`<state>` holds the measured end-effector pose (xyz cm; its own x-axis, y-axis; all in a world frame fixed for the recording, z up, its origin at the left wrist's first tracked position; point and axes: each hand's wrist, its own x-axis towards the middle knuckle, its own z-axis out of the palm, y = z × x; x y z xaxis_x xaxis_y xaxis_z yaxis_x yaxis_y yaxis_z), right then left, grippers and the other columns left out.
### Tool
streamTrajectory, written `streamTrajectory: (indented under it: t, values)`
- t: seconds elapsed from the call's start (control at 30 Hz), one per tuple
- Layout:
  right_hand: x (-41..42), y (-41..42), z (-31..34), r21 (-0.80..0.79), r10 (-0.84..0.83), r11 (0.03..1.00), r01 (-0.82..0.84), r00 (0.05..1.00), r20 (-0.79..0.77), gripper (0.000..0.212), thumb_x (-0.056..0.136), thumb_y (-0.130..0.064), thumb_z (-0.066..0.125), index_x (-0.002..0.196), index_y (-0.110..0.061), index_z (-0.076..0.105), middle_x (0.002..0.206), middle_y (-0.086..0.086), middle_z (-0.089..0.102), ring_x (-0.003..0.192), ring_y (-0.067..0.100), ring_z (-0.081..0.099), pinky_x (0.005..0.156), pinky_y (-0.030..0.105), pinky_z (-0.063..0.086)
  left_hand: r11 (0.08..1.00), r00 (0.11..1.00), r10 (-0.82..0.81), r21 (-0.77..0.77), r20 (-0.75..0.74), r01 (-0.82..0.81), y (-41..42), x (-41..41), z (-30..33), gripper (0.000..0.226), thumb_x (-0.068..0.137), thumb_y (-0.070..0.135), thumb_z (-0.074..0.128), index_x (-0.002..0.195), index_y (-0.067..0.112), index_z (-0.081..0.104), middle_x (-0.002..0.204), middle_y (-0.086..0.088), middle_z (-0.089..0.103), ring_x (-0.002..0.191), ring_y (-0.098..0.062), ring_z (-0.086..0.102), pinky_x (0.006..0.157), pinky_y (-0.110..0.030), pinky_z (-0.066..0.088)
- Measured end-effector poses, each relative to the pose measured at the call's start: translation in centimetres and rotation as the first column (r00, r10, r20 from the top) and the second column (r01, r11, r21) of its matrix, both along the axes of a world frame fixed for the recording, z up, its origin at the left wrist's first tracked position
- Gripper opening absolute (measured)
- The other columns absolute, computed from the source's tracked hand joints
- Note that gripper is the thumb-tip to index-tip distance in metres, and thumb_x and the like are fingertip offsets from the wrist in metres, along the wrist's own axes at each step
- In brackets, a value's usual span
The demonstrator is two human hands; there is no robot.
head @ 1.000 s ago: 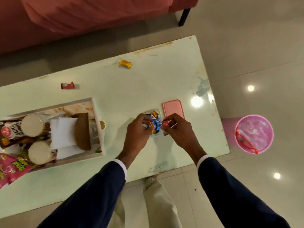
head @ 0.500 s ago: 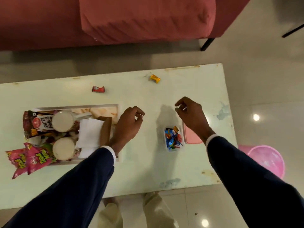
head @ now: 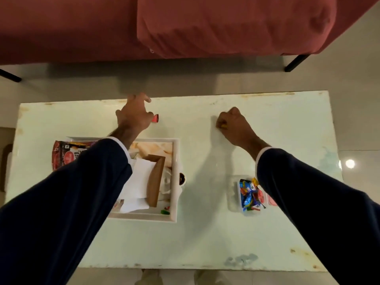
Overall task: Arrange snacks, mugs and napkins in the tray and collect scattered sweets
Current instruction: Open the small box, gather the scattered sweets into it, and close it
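Dim, soft; floor [head: 349,140] glare right; edges perhaps warped

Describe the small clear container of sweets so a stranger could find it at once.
Start at the pale green table, then its right half, near the right sleeve. The clear container sits there, apart from the white tray. It alone holds a heap of bright blue, red and yellow wrappers.
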<state>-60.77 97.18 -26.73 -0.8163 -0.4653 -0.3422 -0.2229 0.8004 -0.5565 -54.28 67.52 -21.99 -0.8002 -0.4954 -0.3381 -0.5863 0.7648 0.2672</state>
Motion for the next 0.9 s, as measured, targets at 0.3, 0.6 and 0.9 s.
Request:
streamTrajectory:
  t: [0.3, 0.6, 0.9]
  values:
    - [0.8, 1.5, -0.6, -0.041, -0.161, 0.986, 0.16, 0.987, -0.012, 0.022, 0.085, -0.013, 0.067, 0.101, -0.014, 0.052, 0.093, 0.0, 0.058, 0.081, 0.022, 0.056, 0.064, 0.026, 0.037, 0.948, 0.951, -0.307, -0.072, 0.035, 0.309, 0.1, 0.2, -2.7, 0.018, 0.089, 0.01, 0.073, 0.105, 0.016, 0.066, 0.114, -0.011, 0.066, 0.091, -0.026, 0.062, 0.082, -0.037, 0.053]
    - [4.9, 6.3, 4.0, -0.263, -0.396, 0.809, 0.525, 0.818, 0.416, 0.013, 0.094, -0.008, 0.059, 0.101, -0.012, 0.07, 0.081, -0.002, 0.071, 0.066, 0.013, 0.068, 0.059, 0.024, 0.055, 0.893, 0.963, -0.107, 0.402, -0.247, 0.202, 9.0, 1.7, 2.7, 0.023, 0.087, 0.005, 0.068, 0.103, 0.02, 0.073, 0.097, 0.007, 0.072, 0.082, -0.005, 0.061, 0.068, -0.006, 0.041]
    - [16.8, 15.0, 10.6, -0.133, -0.535, 0.78, 0.612, 0.762, 0.365, 0.025, 0.088, -0.012, 0.073, 0.089, -0.037, 0.068, 0.078, -0.023, 0.073, 0.07, -0.005, 0.069, 0.06, 0.005, 0.048, 0.685, 0.974, -0.149, 0.693, -0.17, 0.226, 23.6, 10.0, 4.4, 0.021, 0.082, 0.002, 0.074, 0.097, 0.016, 0.072, 0.091, 0.009, 0.077, 0.076, 0.007, 0.065, 0.075, -0.013, 0.047]
